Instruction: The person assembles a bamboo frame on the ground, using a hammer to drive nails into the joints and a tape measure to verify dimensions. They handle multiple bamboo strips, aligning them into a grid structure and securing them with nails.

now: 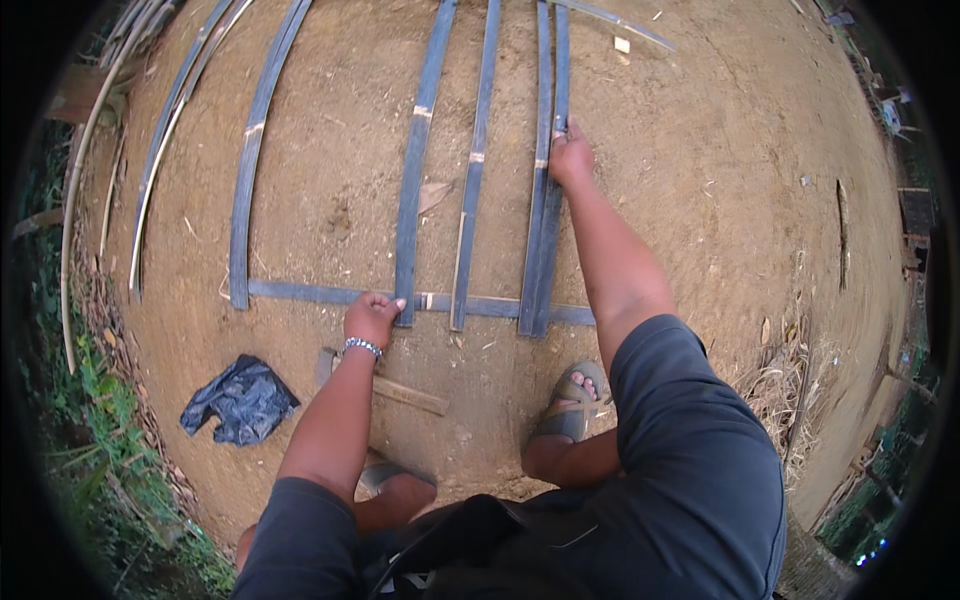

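Several long dark bamboo strips lie side by side on the bare dirt, running away from me. A cross strip lies across their near ends. My left hand is closed on the near end of one lengthwise strip, where it meets the cross strip. My right hand reaches forward and presses on a pair of strips lying close together at the right. Another single strip lies between the two hands. I squat, with a sandalled foot just behind the strips.
A crumpled black plastic bag lies on the dirt at the lower left. A wooden-handled tool rests behind my left hand. More strips curve at the left. Grass borders the left edge; dry straw sits at the right.
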Action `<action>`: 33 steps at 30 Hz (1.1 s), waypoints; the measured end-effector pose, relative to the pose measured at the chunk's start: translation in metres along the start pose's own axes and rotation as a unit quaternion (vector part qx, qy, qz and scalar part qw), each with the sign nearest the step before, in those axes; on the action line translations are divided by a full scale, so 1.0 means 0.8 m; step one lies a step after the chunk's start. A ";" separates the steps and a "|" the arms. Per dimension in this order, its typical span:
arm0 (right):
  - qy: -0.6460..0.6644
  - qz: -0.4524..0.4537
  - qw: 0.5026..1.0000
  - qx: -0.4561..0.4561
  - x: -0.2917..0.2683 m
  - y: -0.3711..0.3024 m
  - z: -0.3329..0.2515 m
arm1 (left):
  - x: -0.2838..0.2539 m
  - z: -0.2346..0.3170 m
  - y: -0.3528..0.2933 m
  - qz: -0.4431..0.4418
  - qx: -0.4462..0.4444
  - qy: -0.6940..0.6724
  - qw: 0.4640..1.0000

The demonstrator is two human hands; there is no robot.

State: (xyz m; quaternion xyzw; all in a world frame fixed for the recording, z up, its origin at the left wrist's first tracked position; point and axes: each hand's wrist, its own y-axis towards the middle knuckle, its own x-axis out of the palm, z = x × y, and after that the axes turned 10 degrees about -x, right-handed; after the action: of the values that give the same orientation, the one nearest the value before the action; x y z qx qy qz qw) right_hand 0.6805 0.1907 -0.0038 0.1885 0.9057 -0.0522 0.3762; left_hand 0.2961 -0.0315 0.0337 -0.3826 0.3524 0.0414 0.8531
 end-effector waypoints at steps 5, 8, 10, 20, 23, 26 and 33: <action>0.001 -0.026 0.998 0.055 -0.007 -0.006 -0.014 | -0.003 0.003 -0.003 -0.006 -0.024 0.027 0.999; -0.004 -0.028 0.999 0.015 -0.007 -0.001 0.001 | -0.002 0.005 -0.003 -0.003 -0.034 0.030 0.999; -0.035 -0.048 0.998 0.005 -0.008 0.009 0.008 | -0.001 0.006 -0.004 -0.002 -0.033 0.028 0.999; -0.182 -0.208 0.959 -0.059 -0.061 0.011 -0.003 | 0.000 -0.001 0.005 -0.007 -0.025 0.030 0.999; -0.221 -0.280 0.921 -0.155 -0.135 -0.025 0.019 | 0.004 0.012 0.002 -0.010 -0.022 0.032 0.999; -0.227 -0.361 0.884 -0.189 -0.207 -0.107 0.007 | -0.002 -0.005 0.001 0.003 -0.033 0.030 0.999; -0.099 -0.292 0.940 -0.146 -0.307 -0.306 0.065 | 0.006 -0.005 -0.004 0.004 -0.021 0.013 1.000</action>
State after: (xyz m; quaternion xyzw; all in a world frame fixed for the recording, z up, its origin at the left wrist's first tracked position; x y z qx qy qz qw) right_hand 0.7804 -0.1221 0.1200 -0.1469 0.8769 -0.0450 0.4554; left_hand 0.2984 -0.0370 0.0310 -0.3999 0.3636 0.0473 0.8400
